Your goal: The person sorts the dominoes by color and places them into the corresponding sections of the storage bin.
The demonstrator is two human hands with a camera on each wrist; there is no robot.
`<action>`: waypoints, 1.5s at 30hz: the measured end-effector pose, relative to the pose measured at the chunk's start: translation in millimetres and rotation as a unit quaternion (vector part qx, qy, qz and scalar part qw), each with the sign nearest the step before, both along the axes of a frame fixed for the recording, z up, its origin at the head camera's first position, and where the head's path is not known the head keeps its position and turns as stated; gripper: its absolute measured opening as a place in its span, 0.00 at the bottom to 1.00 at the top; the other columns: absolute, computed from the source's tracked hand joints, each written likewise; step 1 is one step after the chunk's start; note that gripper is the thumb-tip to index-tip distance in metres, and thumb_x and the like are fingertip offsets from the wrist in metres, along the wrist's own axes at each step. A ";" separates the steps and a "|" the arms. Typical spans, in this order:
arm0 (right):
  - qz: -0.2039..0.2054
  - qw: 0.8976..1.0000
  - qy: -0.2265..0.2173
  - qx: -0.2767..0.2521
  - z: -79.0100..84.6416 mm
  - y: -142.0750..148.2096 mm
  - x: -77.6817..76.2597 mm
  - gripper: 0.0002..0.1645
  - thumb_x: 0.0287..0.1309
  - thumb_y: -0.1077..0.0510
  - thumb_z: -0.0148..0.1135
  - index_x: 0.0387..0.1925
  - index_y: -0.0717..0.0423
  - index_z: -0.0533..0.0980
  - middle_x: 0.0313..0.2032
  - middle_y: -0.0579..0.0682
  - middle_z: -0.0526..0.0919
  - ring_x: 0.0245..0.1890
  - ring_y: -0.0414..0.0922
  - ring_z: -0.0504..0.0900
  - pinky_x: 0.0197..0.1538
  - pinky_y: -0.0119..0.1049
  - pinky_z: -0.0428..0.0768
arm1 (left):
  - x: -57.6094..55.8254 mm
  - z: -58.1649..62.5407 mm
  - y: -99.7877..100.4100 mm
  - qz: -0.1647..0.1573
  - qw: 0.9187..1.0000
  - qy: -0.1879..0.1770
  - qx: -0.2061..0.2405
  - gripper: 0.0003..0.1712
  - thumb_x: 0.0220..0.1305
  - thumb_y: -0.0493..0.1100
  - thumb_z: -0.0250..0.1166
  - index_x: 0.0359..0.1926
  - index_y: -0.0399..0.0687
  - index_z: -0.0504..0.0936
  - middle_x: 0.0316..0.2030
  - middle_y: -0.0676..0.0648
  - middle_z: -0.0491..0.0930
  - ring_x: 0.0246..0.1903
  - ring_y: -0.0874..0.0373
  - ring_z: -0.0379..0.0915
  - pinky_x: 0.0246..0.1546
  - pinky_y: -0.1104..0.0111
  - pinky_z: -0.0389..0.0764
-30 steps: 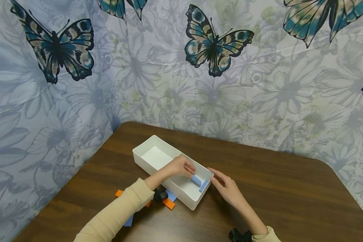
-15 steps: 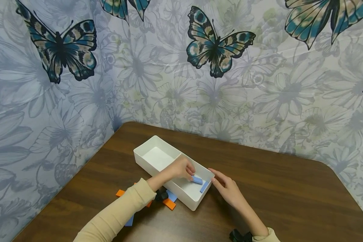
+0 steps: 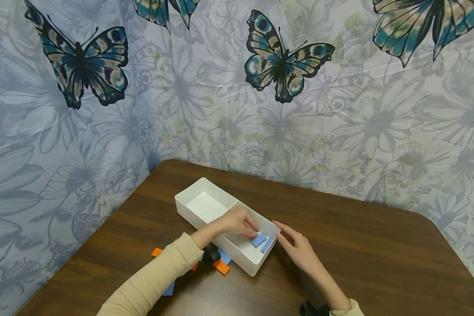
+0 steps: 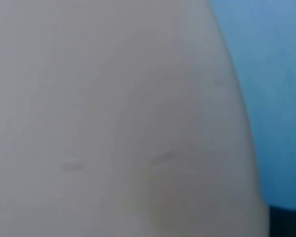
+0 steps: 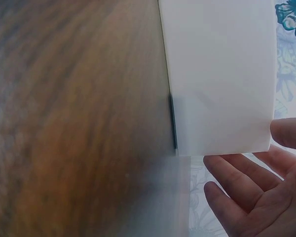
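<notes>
Over the last second the left hand [image 3: 237, 222] has lowered the blue block [image 3: 258, 240] until it lies flat in the near compartment of the white tray [image 3: 205, 184], fingertips seemingly resting on it, so this placement looks nearly finished, while the right hand [image 3: 296, 248] stays relaxed beside the tray's right corner.

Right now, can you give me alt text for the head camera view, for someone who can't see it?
A person's left hand reaches into the near compartment of a white divided box on a brown wooden table, fingertips on a blue block. The right hand rests open against the box's corner. Orange and blue blocks lie on the table beside the box, before butterfly wallpaper.
</notes>
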State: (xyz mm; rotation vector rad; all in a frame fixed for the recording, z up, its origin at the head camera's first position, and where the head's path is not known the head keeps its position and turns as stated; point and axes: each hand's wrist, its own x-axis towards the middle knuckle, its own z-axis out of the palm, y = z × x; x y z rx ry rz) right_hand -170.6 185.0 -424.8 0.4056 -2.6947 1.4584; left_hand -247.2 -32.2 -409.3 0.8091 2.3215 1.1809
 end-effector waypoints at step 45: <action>0.007 0.999 -0.029 -0.033 3.2 1.2 0.8 0.23 0.65 0.57 0.56 0.60 0.54 0.72 0.53 0.54 0.77 0.50 0.49 0.76 0.50 0.43 0.74 | 30.6 49.5 -118.8 -0.020 0.987 -0.030 0.158 0.21 0.64 0.36 0.61 0.56 0.28 0.73 0.51 0.33 0.75 0.51 0.47 0.73 0.49 0.66 0.74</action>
